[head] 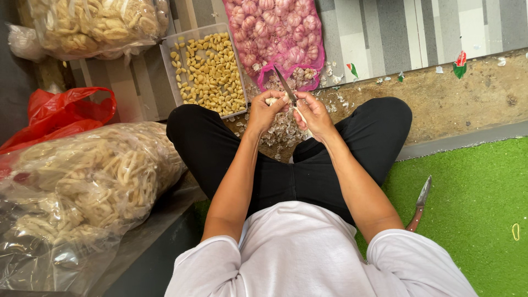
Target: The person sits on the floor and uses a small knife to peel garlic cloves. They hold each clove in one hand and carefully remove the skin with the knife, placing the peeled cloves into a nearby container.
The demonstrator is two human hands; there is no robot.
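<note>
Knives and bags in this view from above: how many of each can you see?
Knives: 2, one in the right hand, one lying on the green mat.
Clear bags of pale snacks: 2.
Pink net bag of garlic: 1.
Red plastic bag: 1.
Total: 6.

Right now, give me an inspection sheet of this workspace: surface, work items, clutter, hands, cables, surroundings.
Surface: bare brown floor strip between striped mat and green turf.
Work items: small knife blade up, garlic clove, clear tray of peeled cloves, pink net bag of garlic bulbs.
Clutter: garlic skins piled between the knees, paper scraps, second knife on the turf, yellow band.
Hands: left hand holds the clove in its fingers; right hand grips the small knife.
Cables: nothing seen.
Surroundings: two clear bags of pale crackers, red plastic bag.
</note>
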